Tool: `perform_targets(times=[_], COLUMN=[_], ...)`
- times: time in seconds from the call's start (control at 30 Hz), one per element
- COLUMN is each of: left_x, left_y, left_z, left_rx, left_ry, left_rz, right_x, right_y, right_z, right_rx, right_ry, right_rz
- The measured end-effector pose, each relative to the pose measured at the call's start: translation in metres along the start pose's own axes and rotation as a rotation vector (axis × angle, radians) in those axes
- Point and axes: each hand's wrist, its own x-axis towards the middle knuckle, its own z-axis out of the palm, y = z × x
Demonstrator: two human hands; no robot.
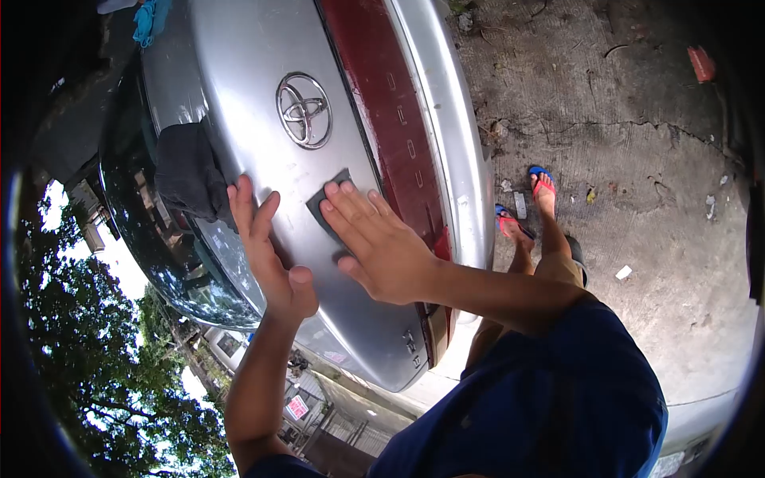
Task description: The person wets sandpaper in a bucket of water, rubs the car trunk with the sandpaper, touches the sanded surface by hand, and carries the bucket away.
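My right hand [390, 247] lies on a dark grey square of sandpaper [313, 205], its fingers stretched together and pressing the sheet against the silver boot lid [247, 72] of a car. One corner of the sheet sticks out past the fingertips, and the thumb rests off it on the paint. My left hand [269, 247] is open over the lid's upper part, fingers apart and thumb out, holding nothing. Close beyond its fingertips sits a bunched black cloth [191, 171] by the rear window. The chrome oval badge [304, 110] is above both hands in this view.
A red strip [390, 88] with raised letters runs along the boot beside the silver bumper [446, 103]. My feet in red-and-blue flip-flops [542, 171] stand on cracked concrete [637, 175] with litter. A light-blue item [144, 22] lies on the car at top left.
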Motion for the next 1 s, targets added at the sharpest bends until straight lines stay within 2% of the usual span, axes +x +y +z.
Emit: perform_targets(times=[0.07, 0.1, 0.2, 0.23, 0.27, 0.33, 0.43, 0.53, 0.57, 0.63, 0.7, 0.77, 0.87, 0.93, 1.0], left_x=[-0.005, -0.006, -0.006, -0.008, -0.009, -0.007, -0.007, -0.011, -0.009, -0.009, -0.011, -0.016, -0.012, -0.012, -0.007], left_y=[0.0, 0.003, -0.006, -0.006, -0.005, -0.001, -0.004, -0.009, -0.008, -0.001, -0.008, -0.013, -0.012, -0.022, -0.013], left_z=[0.003, 0.001, 0.003, 0.002, 0.007, 0.007, 0.006, 0.006, 0.009, 0.011, 0.011, 0.01, 0.005, 0.013, 0.009], left_rx=[-0.137, -0.152, -0.23, -0.222, -0.265, -0.266, -0.277, -0.299, -0.329, -0.384, -0.399, -0.406, -0.352, -0.377, -0.256], left_ry=[0.059, 0.065, 0.086, 0.087, 0.13, 0.14, 0.142, 0.125, 0.153, 0.191, 0.164, 0.13, 0.086, 0.137, 0.136], left_rz=[-0.034, -0.061, -0.027, -0.027, -0.052, -0.066, -0.037, -0.032, -0.027, -0.029, -0.038, -0.057, -0.022, 0.112, 0.063], right_x=[0.035, 0.04, -0.001, 0.005, 0.015, 0.035, 0.007, -0.019, -0.01, 0.056, 0.155, 0.239, 0.177, 0.108, 0.151], right_y=[0.02, 0.012, -0.023, -0.006, 0.01, -0.002, -0.018, -0.014, -0.005, -0.012, -0.001, 0.008, -0.017, -0.022, -0.002], right_z=[-0.001, 0.007, 0.015, 0.009, 0.012, 0.019, 0.011, 0.014, 0.018, 0.001, -0.011, -0.026, -0.021, -0.012, -0.031], right_rx=[-0.042, 0.039, 0.134, -0.01, -0.005, 0.092, 0.039, -0.02, -0.046, -0.079, -0.127, -0.167, -0.089, -0.087, -0.105], right_ry=[0.182, 0.238, -0.056, -0.119, 0.079, 0.221, -0.062, -0.149, -0.099, 0.002, 0.309, 0.48, 0.353, 0.158, 0.219], right_rz=[0.096, 0.123, -0.107, -0.122, -0.004, 0.041, -0.136, -0.08, -0.125, -0.199, -0.273, -0.166, -0.12, -0.18, -0.13])
